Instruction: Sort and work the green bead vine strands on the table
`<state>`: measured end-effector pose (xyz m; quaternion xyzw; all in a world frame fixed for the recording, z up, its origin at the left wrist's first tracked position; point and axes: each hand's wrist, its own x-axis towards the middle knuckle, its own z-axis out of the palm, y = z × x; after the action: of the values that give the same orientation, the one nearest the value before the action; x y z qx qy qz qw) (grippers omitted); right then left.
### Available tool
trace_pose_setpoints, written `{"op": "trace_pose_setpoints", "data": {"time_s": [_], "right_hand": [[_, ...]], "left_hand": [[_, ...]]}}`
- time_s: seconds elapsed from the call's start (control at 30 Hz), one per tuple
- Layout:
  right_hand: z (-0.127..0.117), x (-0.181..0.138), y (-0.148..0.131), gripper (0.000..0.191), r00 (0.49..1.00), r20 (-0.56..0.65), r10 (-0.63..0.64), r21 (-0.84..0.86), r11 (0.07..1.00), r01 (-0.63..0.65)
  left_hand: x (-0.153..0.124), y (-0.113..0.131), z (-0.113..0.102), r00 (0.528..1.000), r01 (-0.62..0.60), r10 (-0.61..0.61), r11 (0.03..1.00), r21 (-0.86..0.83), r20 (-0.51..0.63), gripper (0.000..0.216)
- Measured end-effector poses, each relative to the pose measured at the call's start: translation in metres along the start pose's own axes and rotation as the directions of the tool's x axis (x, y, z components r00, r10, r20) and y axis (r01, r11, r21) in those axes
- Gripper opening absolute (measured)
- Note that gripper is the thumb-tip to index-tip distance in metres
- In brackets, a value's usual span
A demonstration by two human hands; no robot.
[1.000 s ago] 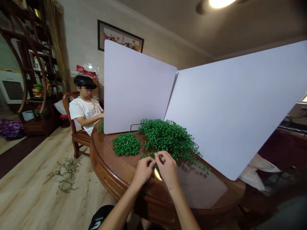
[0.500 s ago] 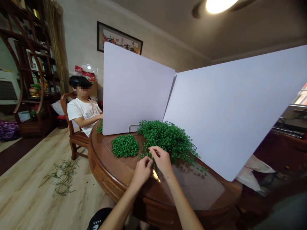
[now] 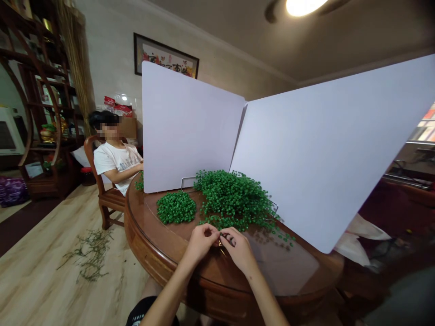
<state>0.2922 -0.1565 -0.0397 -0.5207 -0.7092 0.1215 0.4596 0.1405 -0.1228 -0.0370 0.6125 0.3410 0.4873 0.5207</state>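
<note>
My left hand [image 3: 203, 242] and my right hand [image 3: 238, 248] meet low over the table, fingertips pinched together and almost touching. Between them shows a small bit of a green plastic sprig [image 3: 221, 234]; most of it is hidden by the fingers. Just beyond my hands lies a large loose heap of green artificial sprigs [image 3: 234, 194], with small round heads on thin stems. To its left sits a smaller, compact pile of green heads [image 3: 176, 208].
Two tall white panels [image 3: 190, 131] stand at an angle behind the heaps, on wire stands [image 3: 186, 179]. The round wooden table [image 3: 163, 253] has a glass top. Beyond the left panel a person [image 3: 117, 158] sits on a wooden chair. Thin bare stems [image 3: 90, 256] litter the floor.
My right hand has drawn back from the heap towards me and lowered. Its fingertips now meet those of my left hand, which has shifted slightly right. The view has tilted a little.
</note>
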Motion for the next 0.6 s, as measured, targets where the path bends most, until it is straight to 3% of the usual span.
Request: {"op": "trace_pose_setpoints", "data": {"time_s": [0.17, 0.6], "right_hand": [[-0.0012, -0.0013, -0.0039, 0.020, 1.000, -0.016, -0.010, 0.045, 0.999, 0.010], [0.0069, -0.0023, 0.0003, 0.005, 0.998, -0.039, -0.050, -0.079, 0.996, 0.047]], "left_hand": [[-0.0002, 0.0019, -0.0010, 0.999, 0.009, -0.005, 0.996, 0.089, -0.041, 0.012], [-0.0008, -0.0020, -0.0019, 0.998, -0.011, 0.019, 0.988, 0.153, -0.053, 0.018]]}}
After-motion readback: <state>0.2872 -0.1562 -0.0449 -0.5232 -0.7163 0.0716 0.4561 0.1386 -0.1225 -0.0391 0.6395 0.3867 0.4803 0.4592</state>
